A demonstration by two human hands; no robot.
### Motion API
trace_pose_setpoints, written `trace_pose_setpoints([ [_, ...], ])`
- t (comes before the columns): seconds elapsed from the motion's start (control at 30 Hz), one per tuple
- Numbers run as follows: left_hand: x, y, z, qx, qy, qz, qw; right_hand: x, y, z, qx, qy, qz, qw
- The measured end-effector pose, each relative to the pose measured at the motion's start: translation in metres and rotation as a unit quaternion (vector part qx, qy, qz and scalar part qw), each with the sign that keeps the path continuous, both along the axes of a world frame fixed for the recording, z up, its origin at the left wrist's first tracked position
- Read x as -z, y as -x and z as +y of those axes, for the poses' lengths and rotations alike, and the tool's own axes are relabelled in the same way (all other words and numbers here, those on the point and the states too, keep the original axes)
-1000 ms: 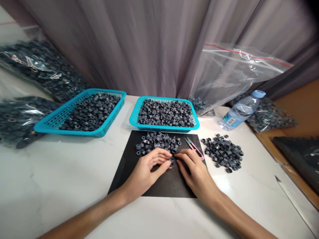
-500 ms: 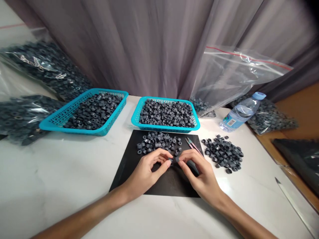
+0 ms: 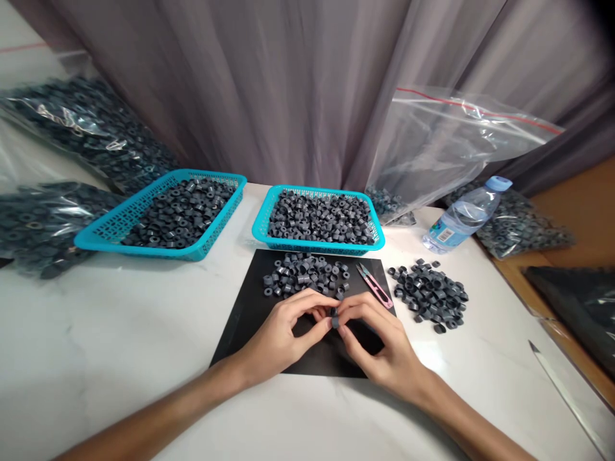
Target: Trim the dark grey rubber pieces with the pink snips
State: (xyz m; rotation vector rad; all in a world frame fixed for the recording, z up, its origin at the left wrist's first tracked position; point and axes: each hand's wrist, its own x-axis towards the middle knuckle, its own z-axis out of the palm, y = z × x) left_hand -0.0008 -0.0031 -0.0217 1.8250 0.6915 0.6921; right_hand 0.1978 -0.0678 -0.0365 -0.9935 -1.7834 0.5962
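Observation:
Over the black mat (image 3: 312,358), my left hand (image 3: 288,326) and my right hand (image 3: 384,339) meet at the fingertips. Between them they pinch small dark grey ring pieces (image 3: 335,320), one above the other; whether these are joined I cannot make out. Just beyond the fingers, a pile of grey rings (image 3: 307,272) lies on the back of the mat. Pink-handled thread snips (image 3: 377,288) rest at the mat's right side, behind my right hand. Another heap of grey rings (image 3: 430,294) sits on the white table, right of the mat.
Two blue baskets, one at the left (image 3: 202,251) and one behind the mat (image 3: 317,246), hold grey rings. A water bottle (image 3: 464,221) leans at the back right. Clear bags of rings (image 3: 91,128) stand at the left, with more at the right. A pointed strip (image 3: 562,390) lies far right.
My fingertips have drawn closer together and the pieces between them now sit one above the other. My right hand has shifted slightly, showing more of the snips.

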Motion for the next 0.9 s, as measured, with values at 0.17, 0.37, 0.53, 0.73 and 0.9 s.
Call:
trace_pose_setpoints([
  [0.17, 0.004, -0.001, 0.001, -0.006, -0.001, 0.000, 1.000, 0.001, -0.001, -0.001, 0.012, -0.007, 0.012, 1.000],
  [0.37, 0.009, -0.001, 0.002, -0.029, 0.002, 0.004, 1.000, 0.005, -0.002, 0.000, 0.037, 0.007, 0.040, 0.998],
  [0.53, 0.009, -0.002, 0.002, -0.038, 0.007, 0.007, 0.999, 0.008, -0.003, 0.001, 0.034, 0.043, 0.069, 0.996],
  [0.73, 0.009, -0.002, -0.001, -0.048, 0.005, 0.011, 0.999, 0.009, -0.004, 0.004, 0.033, 0.090, 0.093, 0.991],
  [0.9, 0.009, -0.003, -0.001, -0.057, -0.007, 0.023, 0.998, 0.012, -0.005, 0.007, 0.039, 0.139, 0.126, 0.981],
])
